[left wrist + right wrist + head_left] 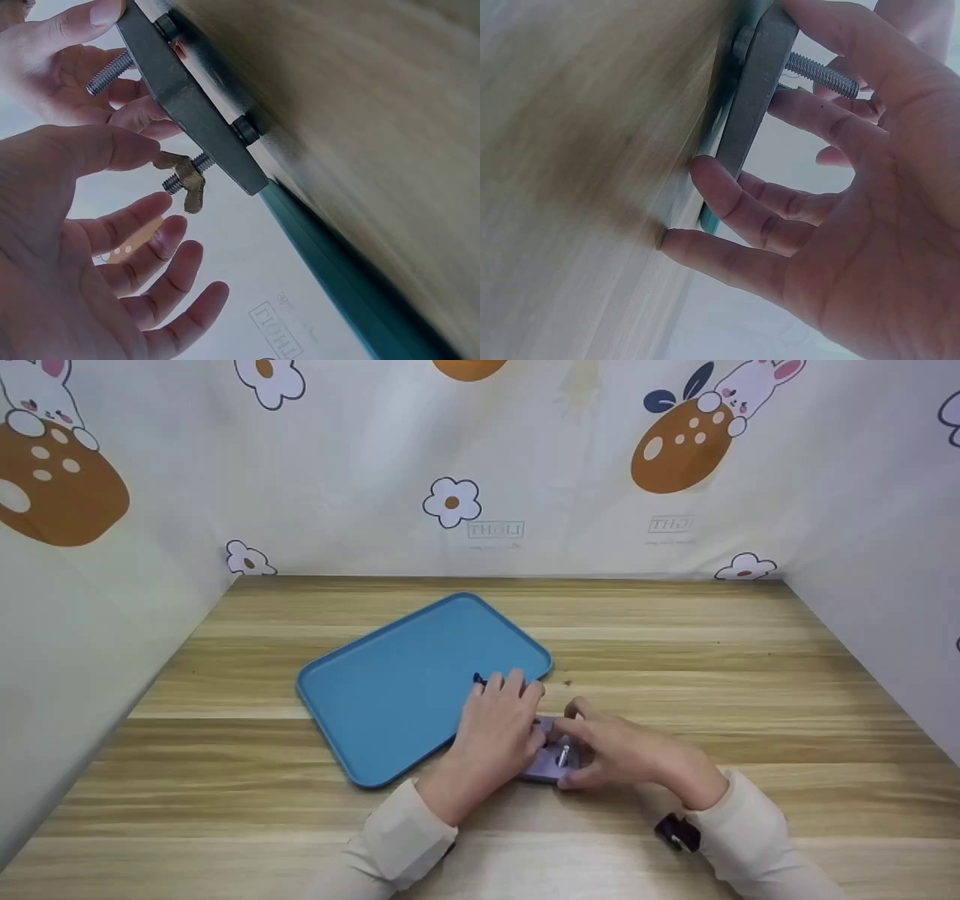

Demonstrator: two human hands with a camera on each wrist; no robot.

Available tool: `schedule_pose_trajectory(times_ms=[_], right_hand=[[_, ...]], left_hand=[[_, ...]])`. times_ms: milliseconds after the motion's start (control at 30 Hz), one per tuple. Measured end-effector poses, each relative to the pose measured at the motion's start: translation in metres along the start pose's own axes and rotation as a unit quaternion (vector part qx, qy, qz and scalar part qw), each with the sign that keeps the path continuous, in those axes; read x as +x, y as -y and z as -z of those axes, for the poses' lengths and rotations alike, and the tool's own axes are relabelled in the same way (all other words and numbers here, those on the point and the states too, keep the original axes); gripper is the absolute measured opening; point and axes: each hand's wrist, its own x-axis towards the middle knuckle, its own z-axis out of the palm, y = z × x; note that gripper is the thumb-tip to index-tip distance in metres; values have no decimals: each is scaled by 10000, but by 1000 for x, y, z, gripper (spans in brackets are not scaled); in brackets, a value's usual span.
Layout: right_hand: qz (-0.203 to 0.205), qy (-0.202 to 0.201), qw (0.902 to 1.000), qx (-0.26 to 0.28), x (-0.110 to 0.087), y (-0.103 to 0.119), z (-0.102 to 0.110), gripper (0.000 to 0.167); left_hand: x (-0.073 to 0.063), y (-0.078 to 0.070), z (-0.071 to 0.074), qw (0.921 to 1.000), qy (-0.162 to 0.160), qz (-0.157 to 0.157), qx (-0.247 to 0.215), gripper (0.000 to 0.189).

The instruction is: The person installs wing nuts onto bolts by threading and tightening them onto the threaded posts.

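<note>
A grey metal plate (546, 770) lies on the table by the blue tray's near right corner, bolts rising through it. My right hand (622, 750) grips the plate at its right side, thumb at the near corner. One bare threaded bolt (109, 73) stands beside that hand. On the other bolt sits a brass wing nut (192, 181), partway along the thread. My left hand (495, 727) reaches over the plate; its thumb touches one wing of the nut, while the other fingers are spread apart and loosely bent. Bolt heads (246, 130) show beneath the plate.
The blue tray (397, 675) lies at an angle, left of and behind the plate. A small dark thing (478, 679) shows at the left fingertips, mostly hidden. Patterned curtains (360, 472) border the wooden table (750, 682) at the back and sides.
</note>
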Motion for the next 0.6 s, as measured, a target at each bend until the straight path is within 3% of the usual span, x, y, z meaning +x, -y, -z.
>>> schedule_pose_trajectory(times_ms=[267, 600], right_hand=[[25, -20, 10000, -1, 1, 0, 0, 44], [-197, 111, 9997, 1, 1, 1, 0, 46]], left_hand=[[1, 0, 2, 9994, 327, 108, 35, 19], [0, 0, 3, 9994, 351, 57, 53, 21]])
